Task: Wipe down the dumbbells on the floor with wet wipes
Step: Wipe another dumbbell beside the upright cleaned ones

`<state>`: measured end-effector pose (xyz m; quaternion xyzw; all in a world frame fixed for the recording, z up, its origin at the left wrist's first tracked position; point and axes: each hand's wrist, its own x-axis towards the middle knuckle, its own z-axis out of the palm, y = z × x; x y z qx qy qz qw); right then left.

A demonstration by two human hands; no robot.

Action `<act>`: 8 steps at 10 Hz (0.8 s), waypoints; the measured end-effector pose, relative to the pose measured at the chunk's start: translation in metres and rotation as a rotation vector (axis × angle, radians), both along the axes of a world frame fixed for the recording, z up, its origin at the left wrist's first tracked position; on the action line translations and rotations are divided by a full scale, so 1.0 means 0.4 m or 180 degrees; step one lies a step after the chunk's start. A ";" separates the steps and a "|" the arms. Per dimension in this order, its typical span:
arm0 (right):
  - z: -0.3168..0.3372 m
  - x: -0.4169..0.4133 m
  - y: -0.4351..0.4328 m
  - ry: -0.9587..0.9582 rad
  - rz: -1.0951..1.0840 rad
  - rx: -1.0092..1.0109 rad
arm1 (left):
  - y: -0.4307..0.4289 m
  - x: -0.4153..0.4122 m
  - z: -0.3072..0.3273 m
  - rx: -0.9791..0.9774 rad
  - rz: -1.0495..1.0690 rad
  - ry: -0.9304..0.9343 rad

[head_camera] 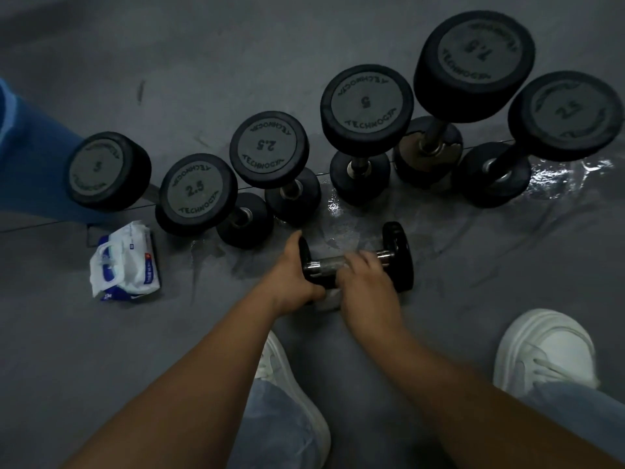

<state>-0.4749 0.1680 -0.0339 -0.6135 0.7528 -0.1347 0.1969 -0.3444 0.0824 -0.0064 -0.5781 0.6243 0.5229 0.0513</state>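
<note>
Forearms reach past white shoes (548, 350) to the small dumbbell (400, 255) lying on the wet floor (338, 204) before the upright dumbbells (269, 148). The left hand (291, 269) grips its left head; the right hand (365, 282), blurred, curls round the handle over a wet wipe (329, 301). Probably heavy, rigid, slick when damp, so best steadied by the head. The wipe is mostly hidden under the hands

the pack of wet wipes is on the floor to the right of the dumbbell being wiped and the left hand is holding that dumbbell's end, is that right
Not quite. The head view shows the pack of wet wipes on the floor to the left of the dumbbell, not the right. The left hand does hold its end.
</note>
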 end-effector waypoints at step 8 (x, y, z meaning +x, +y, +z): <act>-0.025 0.042 0.024 -0.5006 -0.4075 0.1085 | 0.017 -0.004 -0.009 -0.0919 0.0029 -0.0941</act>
